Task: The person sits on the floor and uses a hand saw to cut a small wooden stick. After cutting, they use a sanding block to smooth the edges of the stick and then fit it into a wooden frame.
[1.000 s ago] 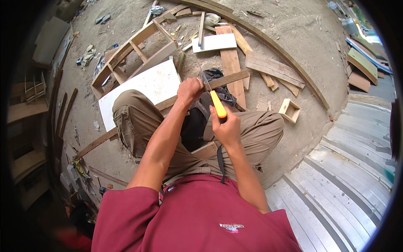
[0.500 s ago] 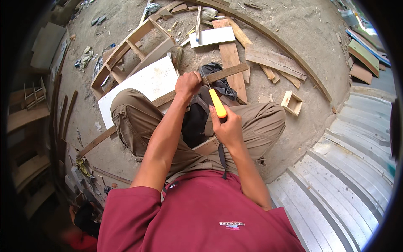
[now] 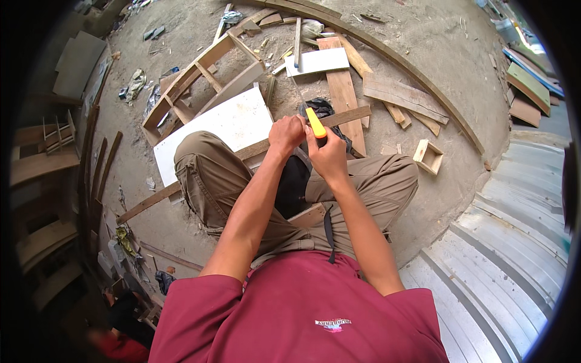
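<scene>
Closest in is a red shirt (image 3: 302,314), then khaki trousers (image 3: 230,181) over bent knees. Both forearms run up between the knees to meet at a long wooden strip (image 3: 254,151), which slants from the lower left, across the left knee, to the upper right. The left hand (image 3: 286,134) presses on the strip with fingers curled over it. The right hand (image 3: 328,158), just beside it, is wrapped tight around the yellow handle of a handsaw (image 3: 315,123); the thin blade reaches away past the strip, and its tip is hard to make out against the ground. A dark heap (image 3: 321,107) behind the hands is partly hidden by them. A white board (image 3: 224,127) lies left of the strip under the left knee. Farther off are a wooden frame (image 3: 200,72), a plank (image 3: 342,91), a small open box (image 3: 428,156) and a curved timber edge (image 3: 423,78). Bare sandy ground (image 3: 436,36) lies open beyond; corrugated sheeting (image 3: 514,242) fills the right side.
</scene>
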The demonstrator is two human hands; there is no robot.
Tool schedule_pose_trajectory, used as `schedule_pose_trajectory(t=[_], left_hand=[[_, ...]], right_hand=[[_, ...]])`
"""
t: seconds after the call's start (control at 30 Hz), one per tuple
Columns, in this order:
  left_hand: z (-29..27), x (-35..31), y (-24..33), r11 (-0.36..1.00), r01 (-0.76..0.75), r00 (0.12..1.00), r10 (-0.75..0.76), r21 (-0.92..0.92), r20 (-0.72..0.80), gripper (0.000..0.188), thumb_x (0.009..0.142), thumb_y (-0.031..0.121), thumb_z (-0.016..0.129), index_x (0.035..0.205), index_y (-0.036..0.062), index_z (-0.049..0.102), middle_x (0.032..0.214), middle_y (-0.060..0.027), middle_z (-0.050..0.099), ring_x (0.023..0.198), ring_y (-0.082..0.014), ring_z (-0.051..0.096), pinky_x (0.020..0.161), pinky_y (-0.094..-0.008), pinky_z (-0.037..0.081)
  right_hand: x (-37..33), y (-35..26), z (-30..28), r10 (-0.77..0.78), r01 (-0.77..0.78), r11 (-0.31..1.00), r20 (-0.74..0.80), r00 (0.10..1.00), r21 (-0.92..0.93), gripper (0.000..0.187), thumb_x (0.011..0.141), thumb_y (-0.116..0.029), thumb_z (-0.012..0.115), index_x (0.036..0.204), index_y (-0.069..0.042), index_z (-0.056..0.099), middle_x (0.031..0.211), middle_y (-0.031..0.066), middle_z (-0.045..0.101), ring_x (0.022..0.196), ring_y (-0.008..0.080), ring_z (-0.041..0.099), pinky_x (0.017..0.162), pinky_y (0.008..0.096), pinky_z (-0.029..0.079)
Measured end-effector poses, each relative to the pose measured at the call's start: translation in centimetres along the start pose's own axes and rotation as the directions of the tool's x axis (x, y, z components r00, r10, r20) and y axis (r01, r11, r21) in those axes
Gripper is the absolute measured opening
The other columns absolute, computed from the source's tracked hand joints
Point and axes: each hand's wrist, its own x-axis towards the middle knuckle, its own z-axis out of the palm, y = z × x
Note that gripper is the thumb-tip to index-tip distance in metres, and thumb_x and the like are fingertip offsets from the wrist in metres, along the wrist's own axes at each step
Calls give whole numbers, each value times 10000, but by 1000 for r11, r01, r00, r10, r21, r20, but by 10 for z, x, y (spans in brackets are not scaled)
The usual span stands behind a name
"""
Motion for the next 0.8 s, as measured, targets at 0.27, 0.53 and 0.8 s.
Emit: schedule_pose_trajectory(t=[0.27,0.53,0.8], left_hand=[[9,11,-6,984,133,991,-135,-122,-6,488,949,317,411,847,-18,751,943,-279,716,898,-471,696,846,-529,551],[11,16,-21,977,22,994,-43,-210,-97,557,1015,399,389,929,-31,733,955,-310,688,932,-504,648,879,-549,518],[-10,0,-9,901,-297,953,298,-316,-46,508,782,430,803,1011,-7,681,882,-229,715,849,-385,690,789,-453,525]], right_hand=[[-57,47,-13,-70,97,970,-124,990,225,179,955,-160,718,995,11,682,734,90,652,639,127,610,582,295,463],[-71,34,-51,-45,206,909,-404,914,363,192,987,-159,692,1025,19,630,836,24,616,718,86,538,664,251,454],[-83,98,-42,-80,264,942,-622,779,209,235,950,-158,751,913,-22,564,825,18,616,742,89,563,694,239,477]])
